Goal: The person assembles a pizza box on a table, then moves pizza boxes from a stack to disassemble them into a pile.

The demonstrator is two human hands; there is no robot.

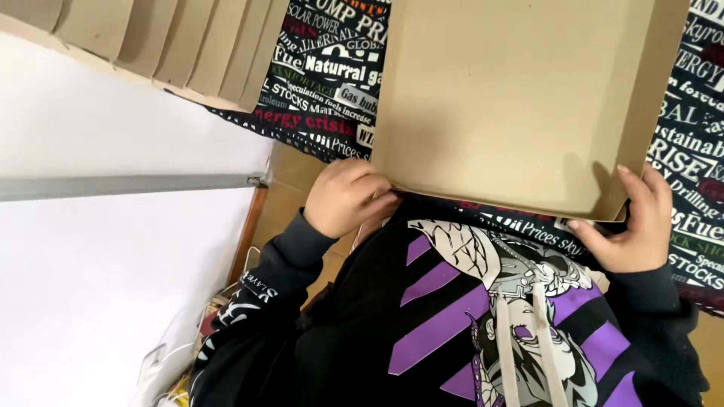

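Observation:
A flat brown cardboard box tray [513,90] with low folded walls lies on a dark printed cloth [324,83]. My left hand [345,197] grips the tray's near left corner, fingers curled against the edge. At the near right corner, my right hand [633,226] holds the wall, thumb on the near edge and fingers up the side. Both black sleeves and my black hooded top with a purple and white print fill the bottom of the view.
A stack of flat brown cardboard pieces [173,41] sits at the top left, overlapping like fanned sheets. A white wall with a grey rail [128,185] takes up the left side. Thin white wires [162,358] hang at the lower left.

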